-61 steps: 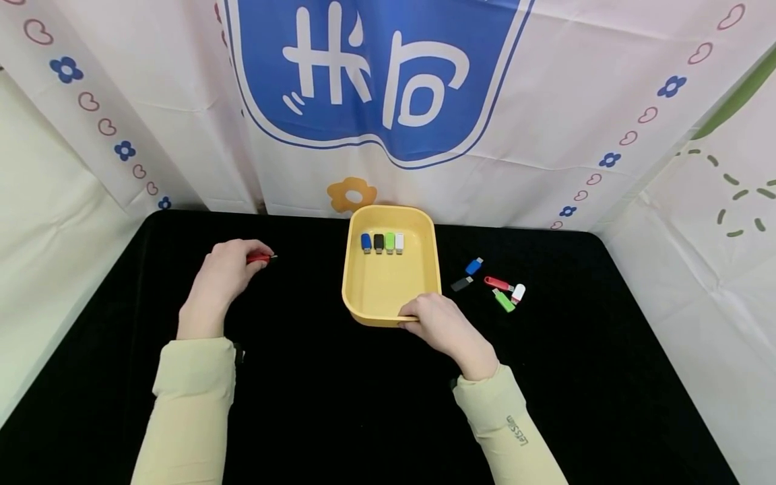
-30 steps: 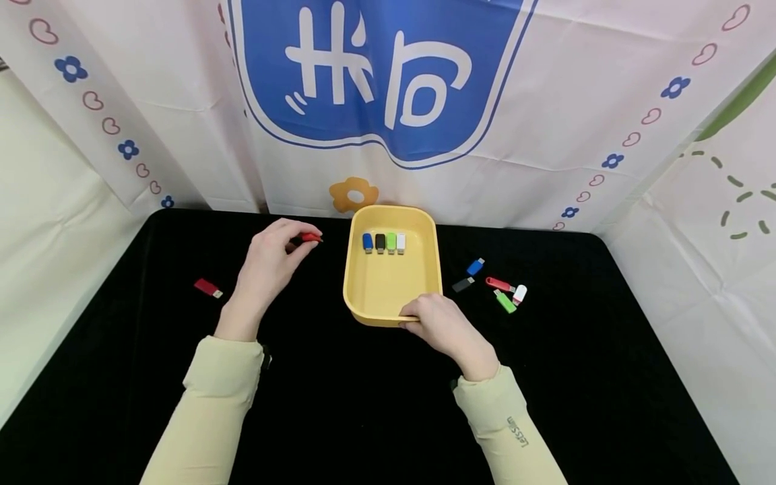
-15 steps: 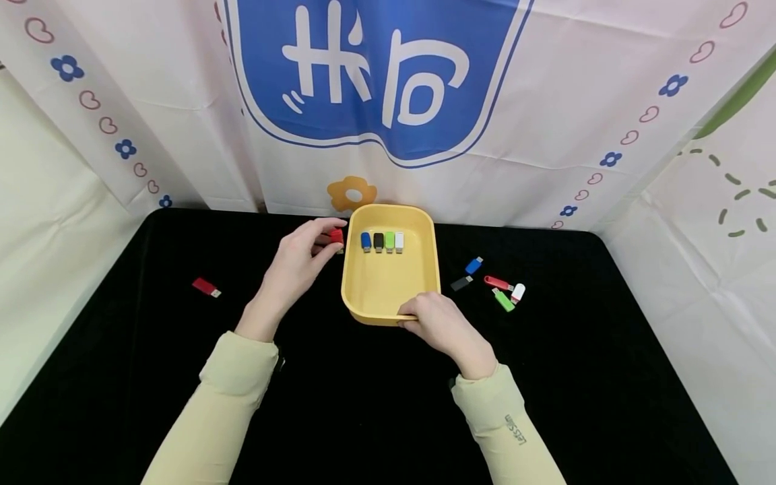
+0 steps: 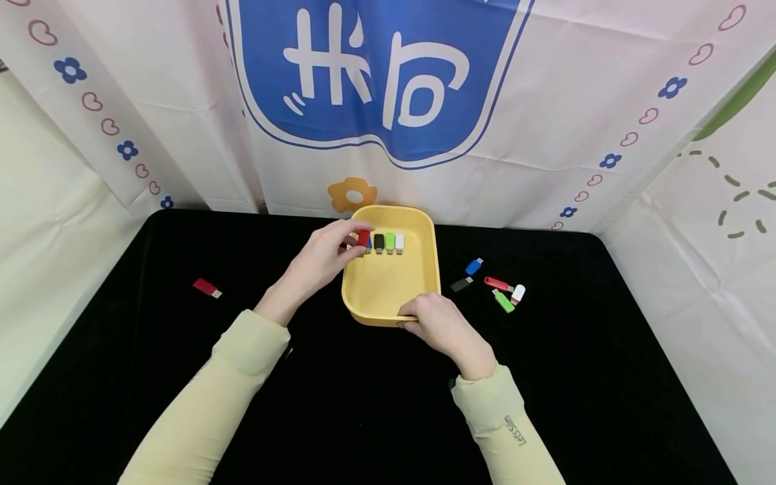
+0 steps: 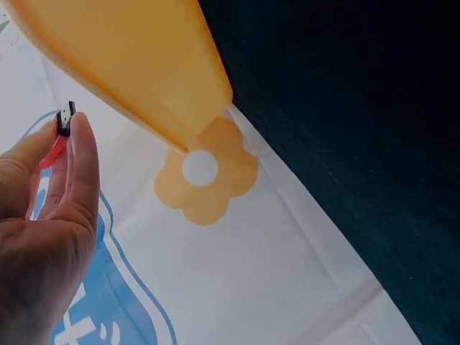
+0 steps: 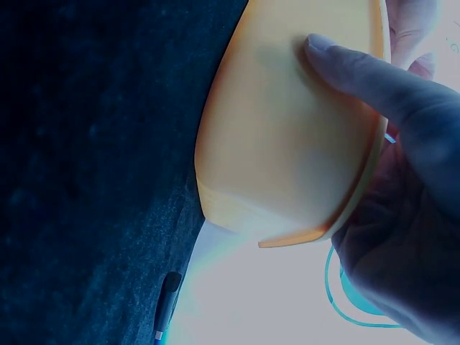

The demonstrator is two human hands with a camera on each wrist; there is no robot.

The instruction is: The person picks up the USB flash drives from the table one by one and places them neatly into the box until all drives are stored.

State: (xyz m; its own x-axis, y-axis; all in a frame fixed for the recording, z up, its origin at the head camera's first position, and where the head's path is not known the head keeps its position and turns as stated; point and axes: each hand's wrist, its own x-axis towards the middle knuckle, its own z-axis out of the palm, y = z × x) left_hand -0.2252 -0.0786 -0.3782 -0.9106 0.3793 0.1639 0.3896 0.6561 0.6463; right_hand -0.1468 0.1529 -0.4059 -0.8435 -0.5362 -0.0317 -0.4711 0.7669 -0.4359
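Plainly, the left grip (image 4: 320,254) pinches a red metal-tipped USB stick (image 4: 364,238), the right (image 4: 447,328) a tray (image 4: 377,293).

held USB stick (image 4: 364,238): red | half-covered stick (image 4: 369,244): seemingly blue | tray (image 4: 384,286): yellow | curtain (image 4: 576,67): flowered

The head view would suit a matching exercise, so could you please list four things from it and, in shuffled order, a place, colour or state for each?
1. Left hand
2. Right hand
3. White USB stick in the yellow tray
4. Stick lying alone, left of the tray

A. right-hand end of its row
B. gripping the tray's near rim
C. coloured red
D. pinching a red stick

Pairs: 1-D, 2-B, 3-A, 4-C
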